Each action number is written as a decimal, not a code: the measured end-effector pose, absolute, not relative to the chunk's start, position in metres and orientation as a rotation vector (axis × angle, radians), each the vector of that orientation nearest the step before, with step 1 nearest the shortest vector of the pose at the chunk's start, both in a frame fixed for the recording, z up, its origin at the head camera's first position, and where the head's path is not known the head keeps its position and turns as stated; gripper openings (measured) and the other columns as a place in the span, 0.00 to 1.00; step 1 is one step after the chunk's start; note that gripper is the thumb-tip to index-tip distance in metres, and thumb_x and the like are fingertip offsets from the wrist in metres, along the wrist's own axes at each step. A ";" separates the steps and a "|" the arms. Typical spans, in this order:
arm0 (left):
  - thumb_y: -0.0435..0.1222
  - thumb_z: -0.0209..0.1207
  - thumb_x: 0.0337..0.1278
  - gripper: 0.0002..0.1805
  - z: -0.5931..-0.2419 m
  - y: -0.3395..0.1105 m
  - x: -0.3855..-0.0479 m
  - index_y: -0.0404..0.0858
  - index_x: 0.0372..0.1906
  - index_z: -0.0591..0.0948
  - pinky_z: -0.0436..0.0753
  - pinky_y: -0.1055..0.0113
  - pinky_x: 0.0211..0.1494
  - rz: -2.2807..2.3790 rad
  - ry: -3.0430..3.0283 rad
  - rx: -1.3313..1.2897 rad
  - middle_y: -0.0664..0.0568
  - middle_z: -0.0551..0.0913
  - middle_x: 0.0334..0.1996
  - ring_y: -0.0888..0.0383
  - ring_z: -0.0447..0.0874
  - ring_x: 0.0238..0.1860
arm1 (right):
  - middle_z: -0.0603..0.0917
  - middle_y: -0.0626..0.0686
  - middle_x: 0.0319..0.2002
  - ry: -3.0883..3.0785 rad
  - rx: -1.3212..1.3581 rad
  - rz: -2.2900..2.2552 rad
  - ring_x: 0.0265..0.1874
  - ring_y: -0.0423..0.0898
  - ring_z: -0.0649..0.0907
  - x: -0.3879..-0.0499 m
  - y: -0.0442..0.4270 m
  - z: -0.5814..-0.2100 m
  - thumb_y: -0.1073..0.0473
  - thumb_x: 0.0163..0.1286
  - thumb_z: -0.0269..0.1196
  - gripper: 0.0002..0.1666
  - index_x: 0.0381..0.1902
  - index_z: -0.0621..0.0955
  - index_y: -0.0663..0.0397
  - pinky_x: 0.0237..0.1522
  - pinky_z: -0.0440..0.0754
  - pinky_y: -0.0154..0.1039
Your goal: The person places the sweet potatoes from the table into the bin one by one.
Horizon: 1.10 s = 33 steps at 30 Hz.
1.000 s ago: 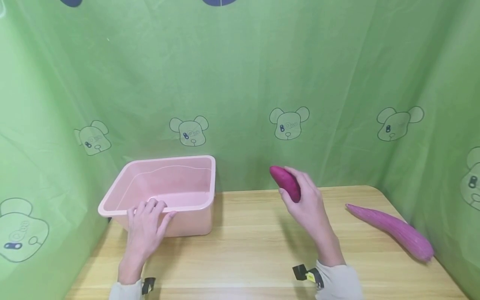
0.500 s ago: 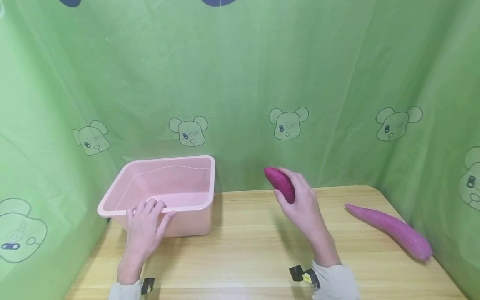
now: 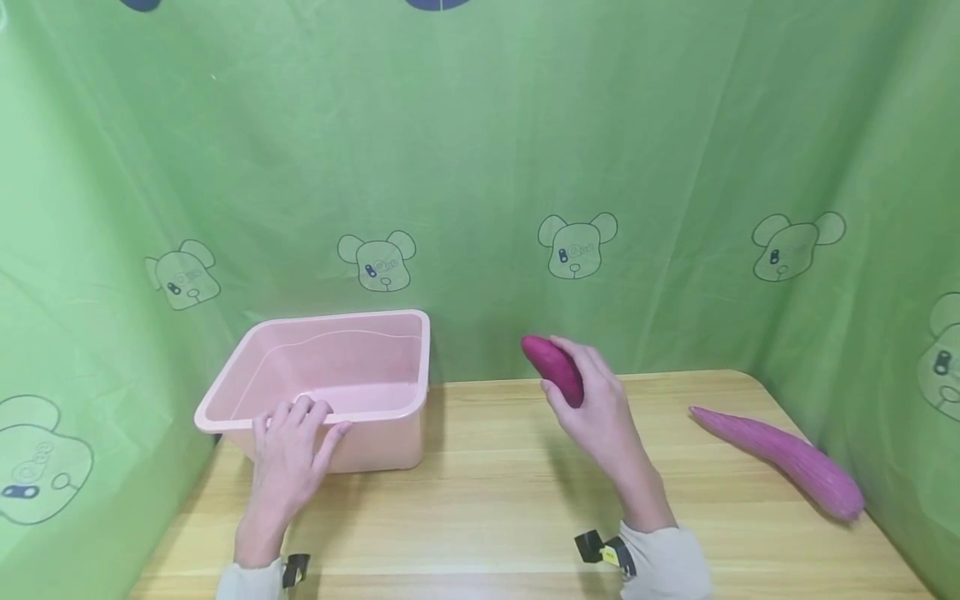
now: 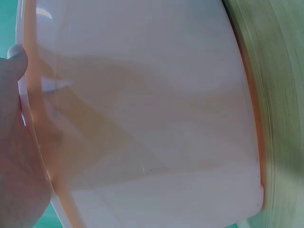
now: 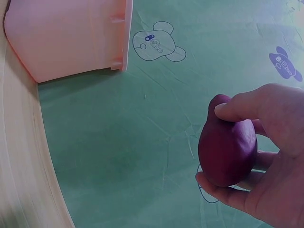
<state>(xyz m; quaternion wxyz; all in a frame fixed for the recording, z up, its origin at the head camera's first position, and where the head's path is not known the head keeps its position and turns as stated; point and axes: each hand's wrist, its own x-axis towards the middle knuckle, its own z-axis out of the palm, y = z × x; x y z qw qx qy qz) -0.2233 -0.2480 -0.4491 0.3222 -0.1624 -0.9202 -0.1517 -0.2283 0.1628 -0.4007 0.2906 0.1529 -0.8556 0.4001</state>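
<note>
My right hand holds a smooth magenta-purple sweet potato above the table, fingers along one side and thumb on the other. In the right wrist view the sweet potato sits between thumb and curled fingers, its blunt end towards the camera. At the left stands a pink plastic tub. My left hand grips its near rim, fingers hooked over the inside and thumb by the outer wall. The left wrist view is mostly the tub's outer wall, with the thumb at the rim.
A long, light purple eggplant lies on the right of the wooden table, its thin end pointing to the back left. A green curtain with bear-head prints surrounds the table at the back and both sides.
My right hand has moved slightly left with the sweet potato, slowing a little. The left hand keeps its hold on the tub's rim, and the tub and eggplant stay put.
</note>
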 end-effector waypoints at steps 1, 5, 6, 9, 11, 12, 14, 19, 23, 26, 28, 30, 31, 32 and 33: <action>0.51 0.61 0.69 0.14 -0.449 -0.248 -0.223 0.45 0.40 0.78 0.62 0.42 0.54 -0.398 -2.416 -0.426 0.51 0.77 0.37 0.47 0.71 0.41 | 0.80 0.58 0.60 -2.283 0.406 1.068 0.49 0.58 0.83 -0.228 0.163 -0.401 0.64 0.66 0.71 0.37 0.71 0.73 0.48 0.43 0.85 0.57; 0.51 0.61 0.69 0.14 -0.449 -0.248 -0.223 0.45 0.40 0.78 0.62 0.43 0.54 -0.396 -2.416 -0.425 0.51 0.77 0.37 0.48 0.71 0.41 | 0.80 0.58 0.59 -2.288 0.406 1.064 0.49 0.59 0.83 -0.229 0.163 -0.401 0.65 0.66 0.71 0.37 0.71 0.73 0.48 0.43 0.85 0.58; 0.51 0.61 0.69 0.14 -0.449 -0.248 -0.223 0.45 0.40 0.78 0.62 0.43 0.54 -0.395 -2.416 -0.425 0.51 0.77 0.37 0.48 0.71 0.41 | 0.80 0.58 0.59 -2.289 0.408 1.062 0.49 0.58 0.83 -0.229 0.162 -0.401 0.65 0.66 0.71 0.37 0.71 0.73 0.48 0.43 0.85 0.58; 0.51 0.61 0.68 0.14 -0.449 -0.248 -0.223 0.44 0.40 0.78 0.62 0.43 0.54 -0.393 -2.415 -0.428 0.51 0.77 0.37 0.48 0.71 0.40 | 0.80 0.57 0.59 -2.283 0.420 1.057 0.49 0.58 0.83 -0.228 0.161 -0.401 0.65 0.65 0.71 0.37 0.71 0.74 0.49 0.43 0.85 0.57; 0.51 0.61 0.68 0.14 -0.449 -0.248 -0.223 0.44 0.39 0.78 0.62 0.42 0.54 -0.395 -2.415 -0.430 0.51 0.77 0.37 0.47 0.71 0.40 | 0.80 0.57 0.59 -2.280 0.429 1.055 0.49 0.58 0.83 -0.227 0.159 -0.401 0.65 0.65 0.72 0.37 0.71 0.73 0.48 0.43 0.85 0.57; 0.51 0.61 0.68 0.15 -0.449 -0.248 -0.223 0.44 0.39 0.78 0.62 0.42 0.55 -0.396 -2.415 -0.429 0.51 0.77 0.36 0.47 0.71 0.40 | 0.80 0.57 0.59 -2.277 0.436 1.054 0.49 0.58 0.83 -0.227 0.158 -0.400 0.65 0.65 0.72 0.37 0.71 0.74 0.48 0.43 0.85 0.57; 0.51 0.61 0.68 0.14 -0.450 -0.248 -0.223 0.44 0.39 0.78 0.62 0.42 0.55 -0.401 -2.413 -0.427 0.51 0.77 0.36 0.47 0.71 0.40 | 0.80 0.56 0.59 -2.275 0.450 1.055 0.50 0.57 0.83 -0.227 0.156 -0.400 0.65 0.64 0.72 0.37 0.70 0.74 0.48 0.44 0.85 0.57; 0.51 0.61 0.68 0.14 -0.450 -0.248 -0.223 0.44 0.39 0.78 0.62 0.42 0.54 -0.407 -2.409 -0.425 0.51 0.76 0.36 0.48 0.70 0.39 | 0.80 0.55 0.59 -2.288 0.473 1.061 0.50 0.55 0.83 -0.229 0.150 -0.401 0.64 0.65 0.71 0.36 0.70 0.74 0.47 0.44 0.84 0.55; 0.51 0.61 0.69 0.14 -0.450 -0.247 -0.224 0.44 0.39 0.78 0.62 0.42 0.55 -0.409 -2.406 -0.433 0.52 0.76 0.35 0.49 0.70 0.39 | 0.80 0.54 0.59 -2.295 0.472 1.065 0.50 0.56 0.83 -0.230 0.148 -0.402 0.63 0.66 0.71 0.36 0.71 0.74 0.45 0.45 0.84 0.55; 0.50 0.61 0.68 0.14 -0.450 -0.247 -0.223 0.44 0.39 0.78 0.62 0.42 0.55 -0.410 -2.398 -0.437 0.52 0.76 0.35 0.49 0.70 0.39 | 0.80 0.54 0.60 -2.303 0.469 1.061 0.50 0.56 0.83 -0.231 0.148 -0.403 0.63 0.66 0.71 0.37 0.71 0.74 0.44 0.46 0.84 0.56; 0.50 0.62 0.68 0.14 -0.450 -0.247 -0.224 0.44 0.39 0.77 0.62 0.42 0.55 -0.408 -2.392 -0.440 0.51 0.76 0.35 0.48 0.70 0.39 | 0.80 0.54 0.60 -2.308 0.470 1.059 0.50 0.56 0.83 -0.231 0.148 -0.404 0.62 0.66 0.71 0.37 0.71 0.74 0.44 0.46 0.84 0.56; 0.50 0.62 0.68 0.14 -0.450 -0.247 -0.224 0.44 0.39 0.77 0.62 0.41 0.55 -0.406 -2.388 -0.440 0.51 0.76 0.35 0.48 0.71 0.40 | 0.80 0.54 0.60 -2.312 0.472 1.056 0.51 0.56 0.83 -0.232 0.148 -0.404 0.62 0.66 0.71 0.37 0.71 0.73 0.44 0.46 0.84 0.56; 0.50 0.62 0.68 0.14 -0.450 -0.247 -0.224 0.43 0.39 0.77 0.62 0.41 0.55 -0.403 -2.387 -0.441 0.51 0.76 0.35 0.48 0.71 0.40 | 0.80 0.54 0.60 -2.313 0.476 1.057 0.51 0.56 0.83 -0.232 0.147 -0.403 0.62 0.66 0.71 0.37 0.71 0.73 0.44 0.47 0.84 0.56; 0.50 0.62 0.68 0.14 -0.450 -0.248 -0.224 0.43 0.39 0.77 0.62 0.41 0.55 -0.404 -2.387 -0.440 0.51 0.76 0.35 0.47 0.71 0.40 | 0.80 0.54 0.61 -2.314 0.479 1.058 0.51 0.56 0.83 -0.233 0.147 -0.403 0.62 0.66 0.71 0.37 0.71 0.73 0.44 0.47 0.84 0.56; 0.50 0.61 0.68 0.14 -0.450 -0.248 -0.224 0.43 0.39 0.77 0.62 0.41 0.55 -0.403 -2.387 -0.440 0.50 0.76 0.35 0.47 0.71 0.40 | 0.79 0.55 0.61 -2.315 0.483 1.057 0.52 0.56 0.83 -0.233 0.147 -0.403 0.62 0.66 0.71 0.37 0.71 0.73 0.44 0.47 0.84 0.56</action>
